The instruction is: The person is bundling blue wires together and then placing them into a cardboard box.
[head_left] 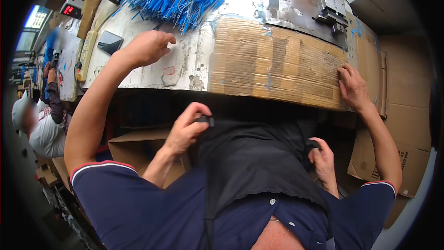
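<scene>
My left hand (pixel 150 47) hovers over the white worktop, fingers loosely bent and a little apart, with nothing seen in it. Just beyond lies a heap of thin blue plastic-covered pieces with metal ends (pixel 173 0). My right hand (pixel 354 87) is at the right end of a taped cardboard sheet (pixel 277 60) on the worktop's front, fingers apart and touching it. A black apron (pixel 259 166) covers my front. Two hands of another person reach in at my sides: one (pixel 187 128) grips a black strap end or buckle, the other (pixel 322 157) a black piece.
A dark phone (pixel 110 42) and a power strip (pixel 87 55) lie at the left. A metal plate with a fixture (pixel 330 11) stands at the back right. Cardboard boxes (pixel 138 150) are under the worktop, and flattened cardboard (pixel 407 106) leans right. A co-worker (pixel 44 125) is far left.
</scene>
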Tool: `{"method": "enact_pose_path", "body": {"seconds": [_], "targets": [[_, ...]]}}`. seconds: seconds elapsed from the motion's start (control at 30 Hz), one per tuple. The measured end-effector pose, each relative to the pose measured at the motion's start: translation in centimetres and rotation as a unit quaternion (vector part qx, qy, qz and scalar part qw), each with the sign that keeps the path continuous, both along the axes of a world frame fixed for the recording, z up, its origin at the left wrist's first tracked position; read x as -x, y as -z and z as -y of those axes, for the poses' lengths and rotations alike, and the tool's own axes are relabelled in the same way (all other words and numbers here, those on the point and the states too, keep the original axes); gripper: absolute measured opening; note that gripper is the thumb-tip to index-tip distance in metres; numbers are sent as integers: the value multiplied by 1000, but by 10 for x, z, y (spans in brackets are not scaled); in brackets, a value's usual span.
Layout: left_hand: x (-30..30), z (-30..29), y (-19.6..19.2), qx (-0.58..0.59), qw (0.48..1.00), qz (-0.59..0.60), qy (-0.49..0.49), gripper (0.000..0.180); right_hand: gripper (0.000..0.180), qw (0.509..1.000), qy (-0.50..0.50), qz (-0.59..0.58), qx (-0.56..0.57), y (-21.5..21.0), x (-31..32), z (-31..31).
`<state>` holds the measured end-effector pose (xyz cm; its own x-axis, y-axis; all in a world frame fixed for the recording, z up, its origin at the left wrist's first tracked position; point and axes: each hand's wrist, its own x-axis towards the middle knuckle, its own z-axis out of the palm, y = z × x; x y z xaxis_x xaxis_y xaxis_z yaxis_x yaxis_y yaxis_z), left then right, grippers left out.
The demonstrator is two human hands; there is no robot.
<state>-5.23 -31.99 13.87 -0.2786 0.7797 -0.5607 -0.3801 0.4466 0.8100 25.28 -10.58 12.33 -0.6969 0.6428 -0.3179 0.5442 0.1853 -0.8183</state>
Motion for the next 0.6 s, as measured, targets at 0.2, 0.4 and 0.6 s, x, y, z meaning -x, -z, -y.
{"method": "enact_pose_path", "body": {"seconds": [0.2, 0.4, 0.6], "targets": [[-55, 13, 107, -29, 991, 10, 127, 28, 24, 988, -87, 129, 23, 6, -4, 24], [-77, -14, 106, -51, 983, 121, 130, 53, 18, 955, -234, -5, -182, 5, -14, -40], [-89, -33, 96, -37, 958, 43, 279, 47, 30, 943, -287, 24, -169, 5, -14, 1]]}}
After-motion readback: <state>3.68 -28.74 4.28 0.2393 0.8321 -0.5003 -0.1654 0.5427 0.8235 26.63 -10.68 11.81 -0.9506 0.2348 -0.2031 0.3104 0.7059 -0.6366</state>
